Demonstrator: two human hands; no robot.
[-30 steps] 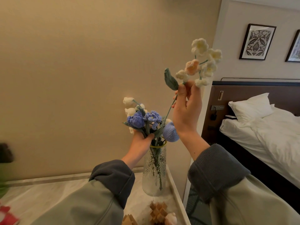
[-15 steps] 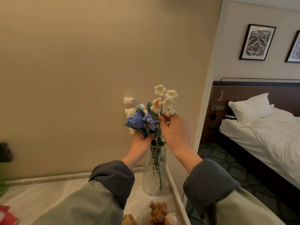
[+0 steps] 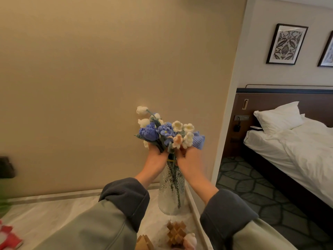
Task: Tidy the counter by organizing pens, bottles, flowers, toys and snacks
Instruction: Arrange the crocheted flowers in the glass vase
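A textured glass vase (image 3: pixel 172 193) stands at the right end of the marble counter (image 3: pixel 54 215). It holds a bunch of crocheted flowers (image 3: pixel 156 131), blue and white. My left hand (image 3: pixel 155 157) grips the stems just above the vase rim. A sprig of cream and peach blossoms (image 3: pixel 182 135) now sits in the bunch on its right side. My right hand (image 3: pixel 189 159) pinches that sprig just under its blossoms. Both hands cover the vase mouth.
Wooden puzzle toys (image 3: pixel 175 233) and a small pale toy (image 3: pixel 191 239) lie in front of the vase. A red packet (image 3: pixel 9 239) sits at the far left. The counter's right edge (image 3: pixel 196 213) drops to the carpet; a bed (image 3: pixel 297 147) stands beyond.
My right hand has brought the cream and peach sprig down from high above the vase and its stem has gone in among the other flowers. My left hand kept its hold on the stems.
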